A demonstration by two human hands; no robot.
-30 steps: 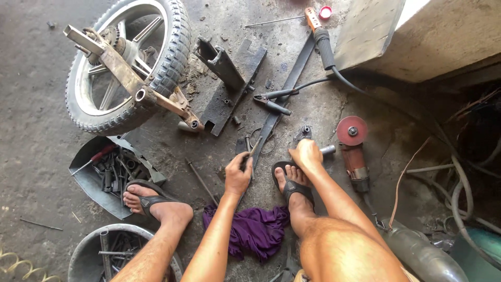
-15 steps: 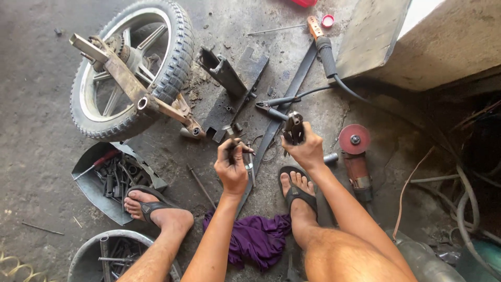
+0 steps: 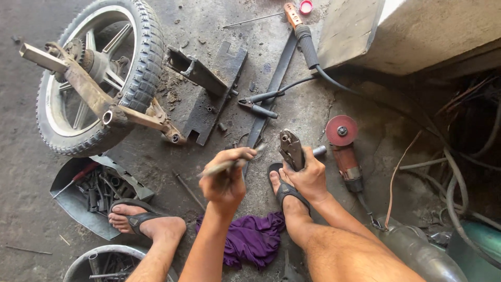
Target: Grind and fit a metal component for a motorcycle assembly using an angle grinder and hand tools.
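Note:
My left hand (image 3: 225, 180) is closed around a thin metal rod (image 3: 229, 164), raised above the concrete floor and blurred by motion. My right hand (image 3: 309, 175) grips the handle of locking pliers (image 3: 290, 148), whose jaws point away from me. Both hands hover just above my right foot in a black sandal (image 3: 286, 193). A long flat steel bar (image 3: 271, 94) lies on the floor beyond the hands.
A motorcycle wheel with a rusty swingarm (image 3: 94, 78) lies at the left. A black metal bracket (image 3: 209, 89), pliers (image 3: 258, 104), a welding holder (image 3: 300, 31) and an angle grinder (image 3: 345, 149) lie around. A purple rag (image 3: 250, 237) sits between my legs. Tool trays (image 3: 88, 196) are at the left.
Both hands rose from the floor. My left hand picked up the thin rod and my right hand lifted the locking pliers, then both drew back toward my right foot.

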